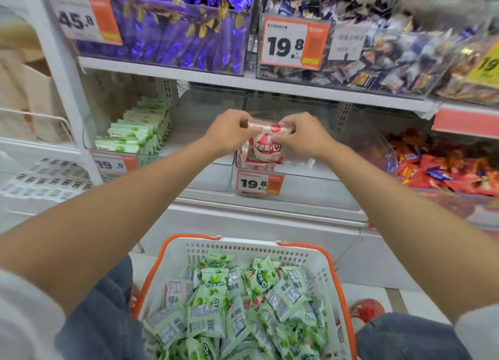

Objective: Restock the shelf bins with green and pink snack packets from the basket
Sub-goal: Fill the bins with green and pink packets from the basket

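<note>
Both my grips are clamped on the pink packets [266, 132]. The left grip [231, 128] and the right grip [299, 135] each pinch a top corner with curled fingers, holding the packets upright just inside the front of the pink bin [318, 170], the middle bin on the lower shelf. It looks like a small stack rather than one packet, though I can't count them. They touch or nearly touch the bin floor, so I judge this placement almost finished.

That bin is otherwise close to bare, so I read the pink side as barely begun. The green bin [189, 141], to its left, holds neat rows of green packets [135, 132] on its left side only, and the right part shows bare floor. I'd call it partly filled.

The basket [243, 251] below my arms is heaped with loose green packets [229, 305], and a few pink ones peek through. By my estimate most of the restocking lies ahead, mainly green.
</note>
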`<state>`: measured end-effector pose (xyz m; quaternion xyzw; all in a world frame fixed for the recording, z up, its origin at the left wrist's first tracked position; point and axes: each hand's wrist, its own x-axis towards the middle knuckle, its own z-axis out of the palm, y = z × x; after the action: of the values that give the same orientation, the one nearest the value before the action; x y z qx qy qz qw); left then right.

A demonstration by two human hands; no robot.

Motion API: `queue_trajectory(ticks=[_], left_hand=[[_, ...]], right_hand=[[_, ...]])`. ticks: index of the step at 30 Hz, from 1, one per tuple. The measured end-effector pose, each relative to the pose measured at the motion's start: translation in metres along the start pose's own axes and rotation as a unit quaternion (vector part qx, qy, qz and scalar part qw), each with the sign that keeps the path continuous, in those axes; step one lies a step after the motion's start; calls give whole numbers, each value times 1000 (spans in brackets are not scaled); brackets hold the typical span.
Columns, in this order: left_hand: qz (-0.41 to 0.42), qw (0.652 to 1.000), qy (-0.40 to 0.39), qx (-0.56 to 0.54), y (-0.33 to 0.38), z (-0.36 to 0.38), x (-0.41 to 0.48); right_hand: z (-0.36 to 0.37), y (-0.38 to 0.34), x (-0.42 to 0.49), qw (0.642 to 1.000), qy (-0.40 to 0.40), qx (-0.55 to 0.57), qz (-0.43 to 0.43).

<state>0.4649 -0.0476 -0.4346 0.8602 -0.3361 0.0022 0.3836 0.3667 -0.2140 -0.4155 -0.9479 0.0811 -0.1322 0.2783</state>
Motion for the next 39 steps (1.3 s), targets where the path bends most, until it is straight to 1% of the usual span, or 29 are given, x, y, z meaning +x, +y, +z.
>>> queue_trajectory(ticks=[3,7,9,11,12,13,14,17,19,21,23,24,26,28,30,31,32,33,34,35,37,39], left_hand=[[4,991,-41,125,-11,7,4],[47,971,-85,220,-18,13,2],[63,962,-86,253,-21,16,4],[76,961,-72,256,-25,19,5],[80,962,-64,251,-27,20,6],[85,964,-58,246,-29,21,7],[90,964,-54,244,-31,22,7],[104,962,-48,248,-33,25,7],[108,961,-44,252,-34,26,7],[109,960,-46,255,-33,25,7],[113,950,-60,284,-31,25,7],[112,945,-72,300,-30,25,6],[101,940,-97,312,-29,24,5],[92,943,-111,301,-30,24,5],[95,954,-98,266,-32,25,0],[99,965,-66,233,-36,26,-3],[105,976,-14,191,-39,29,-7],[108,981,43,153,-43,31,-12],[105,982,90,126,-46,34,-16],[91,983,118,106,-48,37,-18],[43,991,118,56,-50,44,-20],[21,994,107,18,-54,51,-19]], right_hand=[[23,16,6,998,-53,15,30],[57,33,13,992,-113,-17,57],[60,39,18,989,-130,-4,64],[55,44,23,988,-117,76,72],[52,46,27,988,-85,103,75],[51,50,32,991,-51,103,73],[51,54,36,992,-41,92,71],[60,58,42,985,-114,90,96],[61,59,43,980,-127,106,107],[60,59,42,981,-85,145,99],[61,60,38,974,-30,200,102],[63,60,35,969,-20,223,106],[67,61,30,961,-31,249,118],[68,61,26,953,-49,268,136],[66,58,27,946,-36,276,167],[65,58,29,943,-8,269,194],[64,59,32,938,20,260,229],[62,59,34,924,33,266,272],[61,60,36,904,24,290,313],[59,59,38,881,0,319,348],[62,54,45,841,-34,379,385],[73,43,52,801,-66,463,373]])
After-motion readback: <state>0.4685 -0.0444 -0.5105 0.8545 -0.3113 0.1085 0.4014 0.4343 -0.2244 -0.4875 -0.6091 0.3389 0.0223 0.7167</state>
